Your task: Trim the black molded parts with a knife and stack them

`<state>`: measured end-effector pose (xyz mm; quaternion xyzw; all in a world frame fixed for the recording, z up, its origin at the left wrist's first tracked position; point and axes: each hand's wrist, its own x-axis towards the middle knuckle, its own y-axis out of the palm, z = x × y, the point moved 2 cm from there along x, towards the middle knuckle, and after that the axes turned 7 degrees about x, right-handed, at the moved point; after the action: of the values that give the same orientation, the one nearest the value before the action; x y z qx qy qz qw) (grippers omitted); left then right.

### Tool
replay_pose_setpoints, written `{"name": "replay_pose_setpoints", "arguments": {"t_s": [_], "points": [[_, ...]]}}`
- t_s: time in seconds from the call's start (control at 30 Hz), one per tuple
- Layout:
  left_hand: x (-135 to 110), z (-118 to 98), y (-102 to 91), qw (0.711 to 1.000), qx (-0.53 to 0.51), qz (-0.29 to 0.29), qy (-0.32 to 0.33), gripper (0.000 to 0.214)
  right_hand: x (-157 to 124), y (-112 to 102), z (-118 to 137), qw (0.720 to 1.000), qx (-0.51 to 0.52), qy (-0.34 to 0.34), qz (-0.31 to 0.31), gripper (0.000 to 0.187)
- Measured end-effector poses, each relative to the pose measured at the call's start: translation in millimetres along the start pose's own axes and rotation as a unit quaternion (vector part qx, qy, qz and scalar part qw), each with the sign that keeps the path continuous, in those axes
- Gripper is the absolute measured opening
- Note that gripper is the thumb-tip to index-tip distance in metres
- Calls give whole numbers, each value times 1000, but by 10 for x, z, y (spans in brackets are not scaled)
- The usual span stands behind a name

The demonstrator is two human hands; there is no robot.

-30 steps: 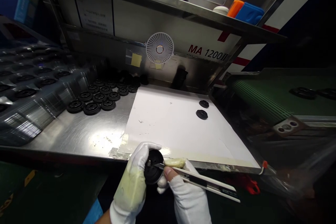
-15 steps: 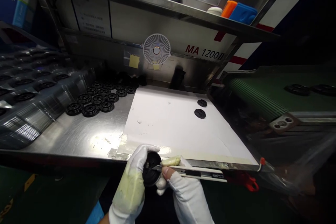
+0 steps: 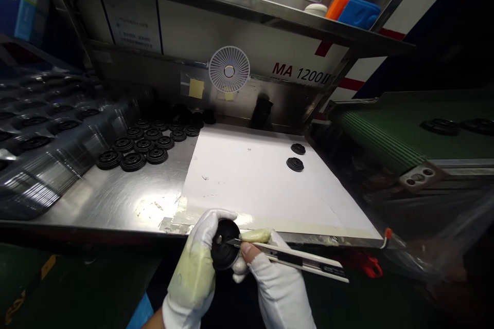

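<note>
Now the left hand (image 3: pixel 195 267) is curling around a black disc (image 3: pixel 225 252) just below the tabletop (image 3: pixel 116 200) edge. Beside it, the right hand (image 3: pixel 274 288) is pinching a knife (image 3: pixel 304 263), its long axis pointing leftward and its tip touching the disc's face.

Left grip (image 3: pixel 198 262), white glove w/ yellowish stain, wraps round black ribbed rubber disc (image 3: pixel 225 251) just off front edge of steel desk (image 3: pixel 111 198). Right grip (image 3: pixel 276 288) pinches white snap-off utility knife (image 3: pixel 309 265), blade tip touching disc face. White paper sheet (image 3: pixel 250 185) on desk carries 2 small black discs (image 3: pixel 295 164); more black discs in rows (image 3: pixel 142 144) at back-left.
</note>
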<state>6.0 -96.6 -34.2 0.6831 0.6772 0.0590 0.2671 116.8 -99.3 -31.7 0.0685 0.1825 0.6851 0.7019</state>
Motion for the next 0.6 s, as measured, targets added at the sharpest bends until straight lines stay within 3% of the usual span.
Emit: {"name": "replay_pose_setpoints", "arguments": {"t_s": [0.23,0.4,0.6], "points": [[15,-17,18,998,49,21,27,21,27,-1,12,1000,-7,16,20,24],[34,-21,-24,999,34,-5,18,27,23,1,-5,1000,-12,-10,-3,23],[7,-55,-44,999,41,-3,20,29,24,29,56,999,-46,-8,20,21]]}}
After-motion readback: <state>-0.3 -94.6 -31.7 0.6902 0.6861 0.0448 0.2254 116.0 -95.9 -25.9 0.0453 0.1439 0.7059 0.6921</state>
